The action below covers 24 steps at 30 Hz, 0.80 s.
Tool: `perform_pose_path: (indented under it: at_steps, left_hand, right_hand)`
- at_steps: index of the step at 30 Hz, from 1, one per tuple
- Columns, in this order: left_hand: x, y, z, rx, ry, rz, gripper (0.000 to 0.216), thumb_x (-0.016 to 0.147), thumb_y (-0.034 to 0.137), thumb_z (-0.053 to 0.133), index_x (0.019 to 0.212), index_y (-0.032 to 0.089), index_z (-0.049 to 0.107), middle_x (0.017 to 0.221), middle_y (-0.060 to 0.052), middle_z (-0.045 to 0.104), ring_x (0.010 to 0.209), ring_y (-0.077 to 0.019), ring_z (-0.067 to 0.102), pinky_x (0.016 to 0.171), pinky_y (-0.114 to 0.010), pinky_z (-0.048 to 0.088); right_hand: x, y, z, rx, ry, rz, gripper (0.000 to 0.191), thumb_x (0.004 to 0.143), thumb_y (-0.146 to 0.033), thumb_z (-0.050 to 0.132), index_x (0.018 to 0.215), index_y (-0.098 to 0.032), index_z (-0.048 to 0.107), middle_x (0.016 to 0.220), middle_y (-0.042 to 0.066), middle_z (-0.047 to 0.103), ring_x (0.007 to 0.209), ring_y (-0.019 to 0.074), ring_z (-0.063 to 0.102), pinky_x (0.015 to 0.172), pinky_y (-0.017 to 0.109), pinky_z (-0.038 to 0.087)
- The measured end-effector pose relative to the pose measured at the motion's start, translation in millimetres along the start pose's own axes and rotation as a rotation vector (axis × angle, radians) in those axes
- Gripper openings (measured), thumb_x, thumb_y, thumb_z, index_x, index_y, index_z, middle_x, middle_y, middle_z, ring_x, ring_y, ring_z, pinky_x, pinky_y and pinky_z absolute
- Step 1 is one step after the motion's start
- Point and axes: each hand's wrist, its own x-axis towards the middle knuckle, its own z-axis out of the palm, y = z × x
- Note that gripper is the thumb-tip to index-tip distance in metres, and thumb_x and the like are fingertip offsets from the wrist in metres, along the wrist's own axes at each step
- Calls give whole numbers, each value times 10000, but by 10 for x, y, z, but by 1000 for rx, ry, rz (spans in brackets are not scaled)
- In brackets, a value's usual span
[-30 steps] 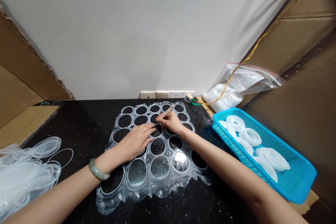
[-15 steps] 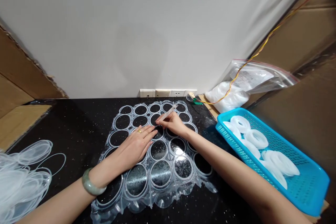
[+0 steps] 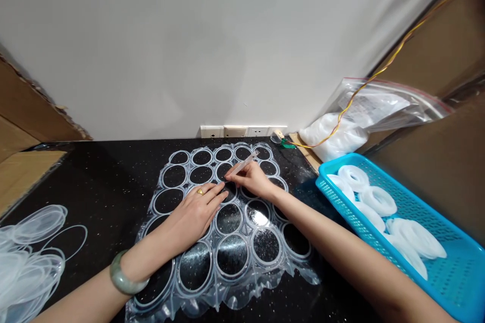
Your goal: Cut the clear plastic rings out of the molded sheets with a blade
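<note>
A clear plastic sheet [image 3: 237,297] with rows of large round openings lies on the speckled black tabletop. My left hand [image 3: 199,211] rests flat on its middle, fingers stretched out and pointing toward the right hand; a ring is on one finger and a green bangle round the wrist. Close to those fingertips, my right hand [image 3: 252,181] pinches a slim, flat, whitish stick-like tool [image 3: 246,162], slanted up to the right. The tool's lower end is at one of the rings near the sheet's centre, mostly covered by my fingers.
Loose clear plastic rings [image 3: 32,272] are heaped at the left. On the right stands a blue perforated basket [image 3: 435,212] holding several white ring bundles, with a zip bag [image 3: 341,128] of white material behind it. Sockets [image 3: 235,131] and a yellow-red cable [image 3: 344,108] are by the wall.
The view has shifted slightly, moving the basket right and the loose rings left in the picture. Both hands keep nearly the same place and pose on the sheet.
</note>
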Motion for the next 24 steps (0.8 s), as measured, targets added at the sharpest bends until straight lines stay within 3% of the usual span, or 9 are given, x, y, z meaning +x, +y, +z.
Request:
perform_pose_path:
  at_steps: [7, 12, 15, 20, 24]
  left_hand:
    - [16, -12, -18, -39, -22, -12, 373, 980, 201, 456, 1342, 189, 544, 1422, -89, 525, 1233, -272, 499, 1017, -498, 436]
    - [71, -80, -150, -125, -19, -41, 329, 978, 240, 479, 1283, 173, 582, 1290, -84, 627, 1170, -248, 540, 999, -467, 456]
    - [194, -188, -162, -178, -19, -68, 330, 988, 289, 460, 1269, 175, 589, 1299, -91, 620, 1222, -238, 526, 1028, -450, 451]
    - [459, -392, -51, -118, -109, -78, 487, 1000, 395, 425, 1407, 131, 471, 1503, -162, 416, 1397, -287, 377, 1144, -494, 326]
    - [471, -498, 4, -85, -132, -97, 514, 1015, 422, 384, 1433, 130, 444, 1520, -161, 390, 1411, -276, 360, 1150, -459, 328]
  right_hand:
    - [-100, -101, -148, 32, 239, -13, 242, 713, -369, 753, 768, -137, 714, 702, 43, 678, 528, 114, 538, 483, 227, 459]
    - [-192, -108, -355, -138, 280, -15, 199, 738, -341, 723, 748, -142, 719, 735, 61, 705, 500, 119, 553, 470, 234, 452]
    - [-12, -96, -393, -191, 290, -28, 170, 736, -296, 708, 789, -136, 728, 722, 59, 709, 504, 127, 574, 482, 237, 459]
    - [483, -3, -307, -145, 193, -117, 87, 722, -216, 710, 711, -130, 714, 749, 63, 726, 687, 167, 658, 673, 268, 510]
    - [649, 129, -290, -202, 149, -106, 68, 719, -193, 721, 709, -126, 725, 780, 76, 740, 756, 192, 680, 739, 293, 503]
